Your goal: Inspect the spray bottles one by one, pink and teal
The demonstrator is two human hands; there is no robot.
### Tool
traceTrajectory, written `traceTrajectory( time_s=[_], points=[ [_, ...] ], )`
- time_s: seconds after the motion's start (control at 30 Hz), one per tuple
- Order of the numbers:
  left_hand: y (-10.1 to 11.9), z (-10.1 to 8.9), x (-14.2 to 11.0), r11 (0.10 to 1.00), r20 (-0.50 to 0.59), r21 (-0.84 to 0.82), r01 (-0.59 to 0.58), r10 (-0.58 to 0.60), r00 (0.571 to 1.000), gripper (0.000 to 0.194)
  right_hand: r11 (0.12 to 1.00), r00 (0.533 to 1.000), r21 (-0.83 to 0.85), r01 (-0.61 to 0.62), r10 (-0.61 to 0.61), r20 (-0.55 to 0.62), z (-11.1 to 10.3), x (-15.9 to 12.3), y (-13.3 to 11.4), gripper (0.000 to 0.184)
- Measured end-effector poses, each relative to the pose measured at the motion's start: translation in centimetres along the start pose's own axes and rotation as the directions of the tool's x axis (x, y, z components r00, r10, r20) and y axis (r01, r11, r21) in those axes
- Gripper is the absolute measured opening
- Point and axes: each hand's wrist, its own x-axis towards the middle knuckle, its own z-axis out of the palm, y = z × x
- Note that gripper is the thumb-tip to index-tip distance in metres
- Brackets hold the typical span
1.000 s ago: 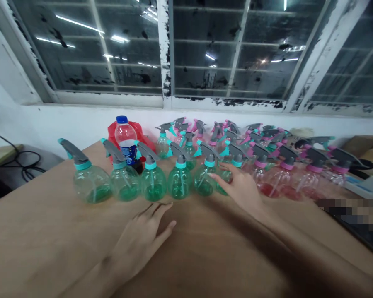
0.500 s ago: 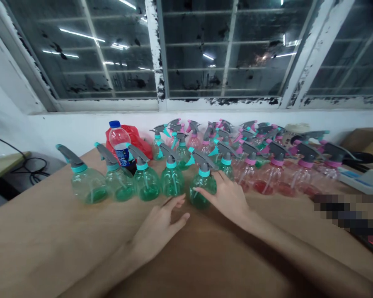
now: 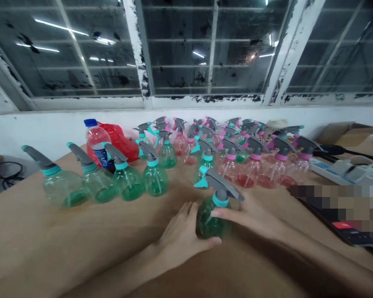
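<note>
A round, clear spray bottle [image 3: 207, 221] with green liquid, a turquoise collar and a grey trigger head is between my two hands, tilted slightly. My right hand [image 3: 255, 213] wraps its right side, thumb across the front below the collar. Cupped round the lower left is my left hand [image 3: 182, 234], its thumb under the front of the base. Whether the base touches the table cannot be seen. To the left stand several green-filled spray bottles [image 3: 129, 186] in a row. Behind and to the right are pink-collared spray bottles [image 3: 256, 174] with red liquid.
On the wooden table [image 3: 90, 244], a blue-capped drink bottle [image 3: 96, 136] stands by a red plastic bag [image 3: 119, 138]. A white power strip [image 3: 335, 171], a cardboard box [image 3: 345, 134] and a dark device [image 3: 349, 231] lie right. Windows rise behind.
The spray bottle has come out of the row toward me in my right hand. My left hand has moved from beside it onto its lower side. The view has shifted right.
</note>
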Motion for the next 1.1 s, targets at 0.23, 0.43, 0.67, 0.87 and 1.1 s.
traceTrajectory(
  time_s=[0.23,0.43,0.67,0.87,1.1],
  points=[
    [1.4,0.0,1.5,0.990,0.134,-0.083,-0.110,0.121,0.984,0.080,0.953,0.998,0.300,0.036,-0.020,-0.056,0.1,1.3,0.2,0.029],
    [-2.0,0.6,0.9,0.984,0.124,0.125,-0.123,0.107,0.986,0.087,0.931,0.996,0.361,0.059,-0.030,-0.086,0.5,2.0,1.2,0.020],
    [-5.6,0.2,0.6,0.948,0.112,0.286,-0.138,0.110,0.988,0.077,0.954,0.992,0.282,0.104,-0.078,-0.104,0.9,4.0,2.4,0.022],
    [-5.6,0.3,0.6,0.936,0.147,0.323,-0.137,0.094,0.985,0.072,0.957,0.989,0.260,0.133,-0.110,-0.099,1.1,5.1,2.3,0.016],
    [-5.3,0.1,0.6,0.928,0.162,0.336,-0.160,0.110,0.981,0.070,0.936,0.990,0.329,0.125,-0.095,-0.106,1.7,5.6,2.5,0.016]
  ],
)
